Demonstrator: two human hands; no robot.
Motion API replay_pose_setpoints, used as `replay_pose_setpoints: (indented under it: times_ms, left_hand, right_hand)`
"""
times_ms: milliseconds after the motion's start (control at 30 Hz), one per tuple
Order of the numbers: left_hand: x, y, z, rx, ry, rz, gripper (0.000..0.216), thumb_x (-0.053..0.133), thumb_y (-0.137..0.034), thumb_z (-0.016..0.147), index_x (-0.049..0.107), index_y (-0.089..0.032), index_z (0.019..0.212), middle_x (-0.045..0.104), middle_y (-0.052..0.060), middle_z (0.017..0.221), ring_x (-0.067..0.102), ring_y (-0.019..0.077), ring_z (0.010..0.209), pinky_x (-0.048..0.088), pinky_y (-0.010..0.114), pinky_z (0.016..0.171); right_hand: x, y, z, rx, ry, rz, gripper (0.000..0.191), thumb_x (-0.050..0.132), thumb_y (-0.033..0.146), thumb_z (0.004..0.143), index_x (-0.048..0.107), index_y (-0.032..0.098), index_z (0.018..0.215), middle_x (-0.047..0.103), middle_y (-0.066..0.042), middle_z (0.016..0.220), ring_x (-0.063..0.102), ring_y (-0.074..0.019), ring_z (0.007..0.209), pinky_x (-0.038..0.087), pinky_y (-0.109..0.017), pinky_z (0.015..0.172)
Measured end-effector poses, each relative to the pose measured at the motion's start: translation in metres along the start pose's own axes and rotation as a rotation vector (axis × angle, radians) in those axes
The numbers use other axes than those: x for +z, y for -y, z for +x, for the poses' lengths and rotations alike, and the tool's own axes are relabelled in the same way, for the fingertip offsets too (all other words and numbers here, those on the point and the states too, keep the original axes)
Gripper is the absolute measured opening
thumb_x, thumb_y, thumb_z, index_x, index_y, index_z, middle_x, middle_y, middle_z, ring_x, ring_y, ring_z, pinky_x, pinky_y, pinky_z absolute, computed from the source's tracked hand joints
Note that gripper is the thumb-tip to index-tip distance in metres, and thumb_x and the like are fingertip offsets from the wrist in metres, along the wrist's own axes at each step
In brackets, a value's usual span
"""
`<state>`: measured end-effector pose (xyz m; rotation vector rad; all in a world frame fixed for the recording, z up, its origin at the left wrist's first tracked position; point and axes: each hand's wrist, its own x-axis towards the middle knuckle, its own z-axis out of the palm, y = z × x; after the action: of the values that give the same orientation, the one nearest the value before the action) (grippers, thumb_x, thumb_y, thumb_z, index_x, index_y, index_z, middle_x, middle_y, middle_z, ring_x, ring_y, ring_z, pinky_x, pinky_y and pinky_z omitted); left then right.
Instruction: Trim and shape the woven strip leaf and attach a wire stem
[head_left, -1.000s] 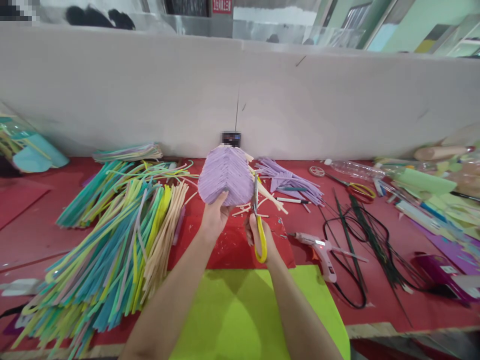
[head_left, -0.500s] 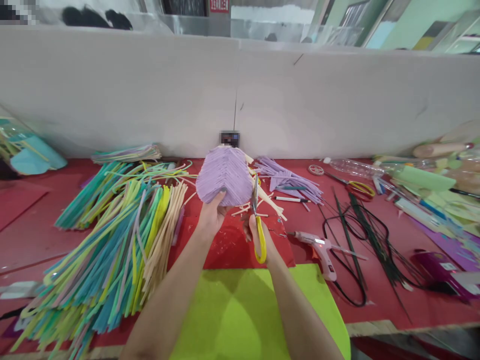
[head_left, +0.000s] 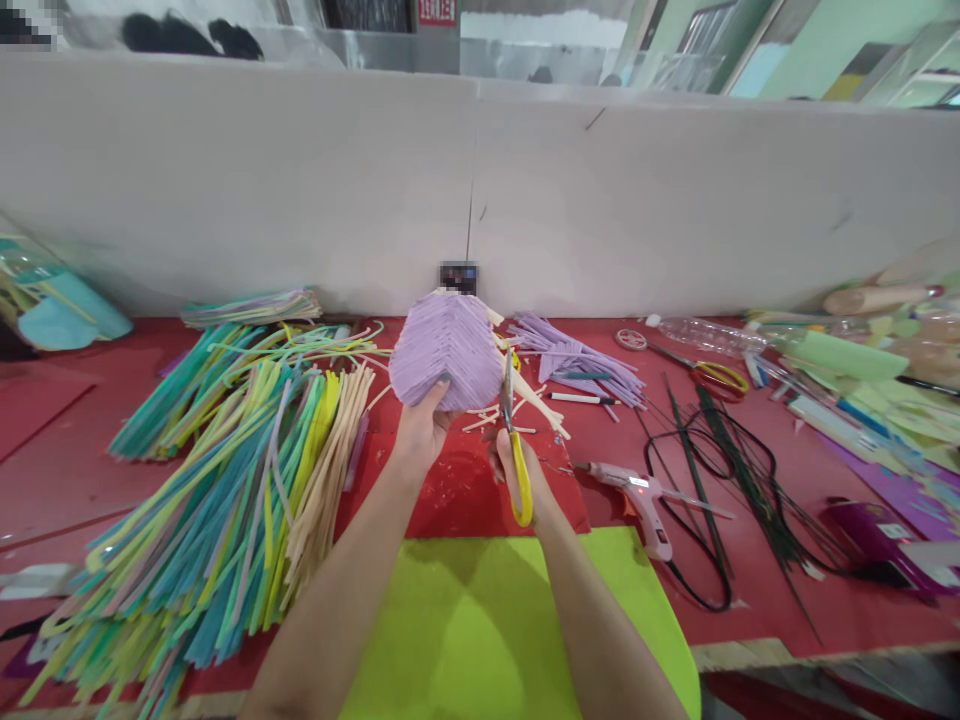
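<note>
My left hand [head_left: 421, 432] grips the lower edge of a purple leaf-shaped piece [head_left: 448, 348] made of glued foam strips, held upright above the red table. My right hand [head_left: 516, 472] is closed round the yellow handles of a pair of scissors [head_left: 513, 436]. The blades point up along the piece's right edge, where cream strip ends [head_left: 534, 395] stick out. Small cream offcuts lie on the red mat below.
A big heap of coloured foam strips [head_left: 225, 480] fills the left. A lime-green sheet [head_left: 487, 630] lies in front of me. A glue gun [head_left: 637, 495], black wires [head_left: 720, 470], a second pair of scissors [head_left: 709, 372], loose purple strips [head_left: 577, 358] and clutter lie to the right. A grey partition stands behind.
The purple piece and my left hand have shifted slightly left and turned a little. The scissors stay at its right edge, almost unmoved.
</note>
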<state>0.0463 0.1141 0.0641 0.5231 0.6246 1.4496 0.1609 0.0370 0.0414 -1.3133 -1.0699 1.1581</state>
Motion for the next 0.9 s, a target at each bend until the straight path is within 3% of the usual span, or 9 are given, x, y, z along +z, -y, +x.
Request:
replay_pose_setpoints:
  times_ms: [433,900]
  left_hand:
    - [0.0000,-0.0040,0.0009,-0.069,-0.032,-0.050,0.031,0.069,-0.016,0.068,0.063,-0.022,0.098,0.069,-0.001,0.097,0.065,0.0124,0.084,0.054,0.020,0.068]
    - [-0.0009,0.0003,0.0007,-0.051,0.012,0.005,0.032,0.071,-0.016,0.065,0.064,-0.022,0.096,0.071,0.000,0.097,0.066,0.0127,0.080,0.054,0.022,0.067]
  right_hand:
    - [-0.0032,-0.0066,0.0007,-0.041,-0.009,-0.049,0.051,0.044,0.070,0.075,0.053,0.019,0.077,0.040,0.005,0.050,0.037,-0.0107,0.045,0.030,-0.024,0.044]
    - [-0.0010,0.0005,-0.0008,0.006,0.025,0.026,0.051,0.043,0.072,0.073,0.043,0.021,0.073,0.035,0.007,0.050,0.031,-0.0086,0.041,0.023,-0.024,0.041]
